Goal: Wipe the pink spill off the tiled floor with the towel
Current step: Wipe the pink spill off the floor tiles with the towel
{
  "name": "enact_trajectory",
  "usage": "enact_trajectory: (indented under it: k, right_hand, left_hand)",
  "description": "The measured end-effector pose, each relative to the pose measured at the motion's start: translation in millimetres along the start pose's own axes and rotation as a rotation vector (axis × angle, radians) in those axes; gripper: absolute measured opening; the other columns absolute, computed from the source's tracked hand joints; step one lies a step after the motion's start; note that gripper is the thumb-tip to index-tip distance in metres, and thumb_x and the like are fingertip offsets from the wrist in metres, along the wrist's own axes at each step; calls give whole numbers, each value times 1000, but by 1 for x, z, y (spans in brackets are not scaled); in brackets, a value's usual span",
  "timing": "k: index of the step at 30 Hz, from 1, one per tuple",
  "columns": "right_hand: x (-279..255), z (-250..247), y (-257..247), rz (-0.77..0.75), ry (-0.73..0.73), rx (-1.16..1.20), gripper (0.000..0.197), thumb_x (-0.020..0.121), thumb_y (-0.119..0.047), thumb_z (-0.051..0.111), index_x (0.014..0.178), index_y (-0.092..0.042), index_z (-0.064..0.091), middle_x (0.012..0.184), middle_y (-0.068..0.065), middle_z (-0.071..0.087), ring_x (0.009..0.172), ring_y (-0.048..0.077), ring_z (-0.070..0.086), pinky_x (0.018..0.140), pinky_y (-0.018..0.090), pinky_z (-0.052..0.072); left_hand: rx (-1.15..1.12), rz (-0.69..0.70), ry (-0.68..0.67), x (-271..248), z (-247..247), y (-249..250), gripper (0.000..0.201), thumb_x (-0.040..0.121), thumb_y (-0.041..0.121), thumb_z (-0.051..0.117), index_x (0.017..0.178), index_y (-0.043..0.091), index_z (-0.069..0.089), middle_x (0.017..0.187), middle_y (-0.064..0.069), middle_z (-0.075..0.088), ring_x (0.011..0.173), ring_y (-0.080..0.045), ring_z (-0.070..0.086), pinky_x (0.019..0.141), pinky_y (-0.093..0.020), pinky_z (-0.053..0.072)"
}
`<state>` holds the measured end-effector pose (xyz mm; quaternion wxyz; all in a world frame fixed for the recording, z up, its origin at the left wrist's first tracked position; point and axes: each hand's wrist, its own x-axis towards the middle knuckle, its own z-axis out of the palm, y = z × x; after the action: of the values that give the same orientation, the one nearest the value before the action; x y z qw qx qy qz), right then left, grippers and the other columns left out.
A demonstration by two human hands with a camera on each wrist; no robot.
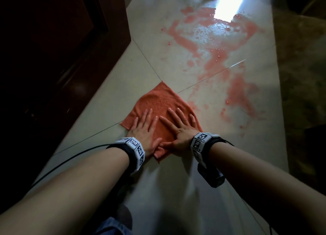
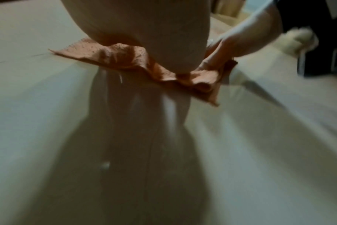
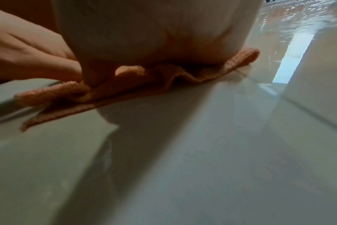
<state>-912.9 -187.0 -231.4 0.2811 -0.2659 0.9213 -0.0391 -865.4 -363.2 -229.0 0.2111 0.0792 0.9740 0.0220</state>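
Observation:
An orange towel (image 1: 158, 102) lies flat on the pale tiled floor (image 1: 109, 100). Both hands press down on its near half, fingers straight and spread. My left hand (image 1: 144, 127) covers the towel's left side, my right hand (image 1: 180, 125) the right side, thumbs almost meeting at the near edge. The pink spill (image 1: 217, 46) spreads wet and streaky beyond the towel, ahead and to the right. In the left wrist view the towel (image 2: 125, 56) bunches under my palm, with the right hand (image 2: 240, 42) beside it. The right wrist view shows the towel's rumpled edge (image 3: 125, 89) under my right palm.
A dark wooden door or cabinet (image 1: 61, 49) stands along the left. A darker brown floor band (image 1: 303, 93) runs along the right. A bright window reflection (image 1: 229, 3) glares on the wet floor at the far end. A cable (image 1: 70, 157) trails from my left wristband.

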Motion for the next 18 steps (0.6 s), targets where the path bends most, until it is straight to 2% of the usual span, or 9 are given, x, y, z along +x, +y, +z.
enact_trajectory:
  k: [3, 6, 7, 11, 14, 16, 18]
  right_hand:
    - [-18, 3, 13, -25, -16, -24, 95, 72, -87, 39, 143, -57, -17, 154, -16, -32, 140, 14, -35, 113, 52, -19]
    - [-35, 6, 28, -1, -15, -11, 95, 71, -89, 36, 142, -58, -18, 154, -18, -32, 140, 12, -35, 113, 52, -19]
    - [-40, 7, 34, 13, -10, -4, 95, 70, -90, 35, 142, -58, -18, 154, -18, -31, 140, 12, -34, 114, 52, -19]
    - [-50, 6, 62, 91, 16, 37, 94, 69, -90, 36, 141, -60, -16, 155, -19, -28, 142, 11, -32, 114, 52, -17]
    - [-49, 0, 96, 185, 41, 81, 93, 70, -89, 40, 142, -61, -13, 156, -18, -26, 143, 12, -30, 114, 51, -17]
    - [-48, -6, 119, 244, 41, 95, 94, 69, -89, 40, 141, -61, -14, 156, -18, -26, 143, 12, -29, 114, 51, -17]
    - [-44, -12, 139, 295, 53, 106, 94, 69, -88, 41, 142, -61, -12, 157, -17, -25, 143, 13, -28, 114, 50, -17]
  left_hand:
    - [92, 152, -59, -3, -2, 5, 104, 68, 70, -8, 151, 8, -13, 154, -19, -27, 143, -31, -25, 119, -45, -6]
    - [138, 265, -146, 3, -6, 14, 124, 52, 83, -30, 147, 5, -21, 152, -26, -27, 141, -39, -26, 117, -48, -11]
    - [148, 281, -153, 7, -5, 18, 125, 48, 83, -34, 146, 5, -24, 151, -27, -27, 140, -40, -27, 118, -49, -11]
    - [132, 329, -176, 36, -8, 38, 122, 49, 86, -23, 144, 9, -29, 151, -25, -31, 139, -40, -31, 117, -52, -11]
    - [171, 369, -118, 72, -17, 62, 118, 63, 92, 3, 147, 14, -27, 153, -21, -29, 141, -36, -28, 116, -47, -16]
    - [171, 382, -112, 91, -27, 81, 114, 74, 87, 23, 147, 15, -26, 155, -19, -26, 143, -35, -24, 114, -45, -18]
    - [156, 376, -80, 108, -35, 100, 112, 77, 81, 33, 148, 15, -24, 156, -17, -24, 144, -35, -20, 114, -44, -17]
